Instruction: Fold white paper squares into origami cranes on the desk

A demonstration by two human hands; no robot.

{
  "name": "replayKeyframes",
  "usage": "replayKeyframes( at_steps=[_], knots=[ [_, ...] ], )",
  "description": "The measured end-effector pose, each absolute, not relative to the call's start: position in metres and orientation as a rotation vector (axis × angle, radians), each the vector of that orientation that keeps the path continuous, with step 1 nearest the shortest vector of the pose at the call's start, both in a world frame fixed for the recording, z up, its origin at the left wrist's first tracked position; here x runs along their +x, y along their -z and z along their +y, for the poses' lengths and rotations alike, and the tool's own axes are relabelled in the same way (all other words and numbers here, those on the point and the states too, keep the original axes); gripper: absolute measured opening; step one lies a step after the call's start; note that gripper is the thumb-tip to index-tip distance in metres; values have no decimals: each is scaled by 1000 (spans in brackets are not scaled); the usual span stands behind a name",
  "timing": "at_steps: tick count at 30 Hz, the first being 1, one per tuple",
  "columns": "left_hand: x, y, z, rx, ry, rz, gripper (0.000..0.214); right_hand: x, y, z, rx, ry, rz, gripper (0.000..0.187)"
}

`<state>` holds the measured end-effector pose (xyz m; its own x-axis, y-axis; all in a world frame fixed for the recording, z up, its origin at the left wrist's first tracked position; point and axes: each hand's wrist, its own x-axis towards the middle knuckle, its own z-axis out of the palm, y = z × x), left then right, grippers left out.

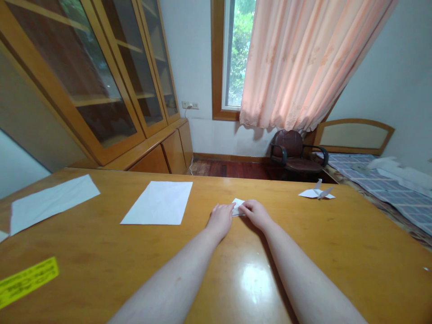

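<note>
A small piece of folded white paper [238, 206] lies on the wooden table between my two hands. My left hand [221, 219] rests on the table at the paper's left side, its fingertips holding that edge down. From the right, my right hand [258, 213] is closed, with thumb and fingertips pinching the paper's right edge. The fingers partly cover the paper, so its exact folds cannot be made out.
A folded paper crane [316, 192] stands at the table's [162, 270] far right. To the left lie a white square sheet [157, 202] and a long white sheet [56, 202]. A yellow label [29, 280] is at the near left. Beyond are a chair [293, 150] and bed [381, 177].
</note>
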<state>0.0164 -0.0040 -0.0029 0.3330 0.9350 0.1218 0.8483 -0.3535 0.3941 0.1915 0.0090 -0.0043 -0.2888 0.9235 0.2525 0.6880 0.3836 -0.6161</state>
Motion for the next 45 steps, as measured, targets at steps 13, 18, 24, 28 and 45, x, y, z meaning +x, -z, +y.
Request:
replayKeyframes(
  at_steps=[13, 18, 24, 28, 45],
  knots=[
    [11, -2, -2, 2365, -440, 1548, 34, 194, 16, 18, -1481, -493, -1938, 7],
    [14, -10, -7, 2385, -367, 1564, 30, 198, 19, 21, -1525, -448, -1922, 12],
    [16, -12, -12, 2449, -366, 1528, 26, 196, 22, 20, -1358, -550, -2003, 16],
    [15, -7, -11, 2457, -363, 1515, 28, 194, 23, 19, -1365, -571, -2011, 17],
    [14, 18, -4, 2453, -231, 1665, 63, 194, 16, 17, -1491, -450, -2274, 38]
  ],
)
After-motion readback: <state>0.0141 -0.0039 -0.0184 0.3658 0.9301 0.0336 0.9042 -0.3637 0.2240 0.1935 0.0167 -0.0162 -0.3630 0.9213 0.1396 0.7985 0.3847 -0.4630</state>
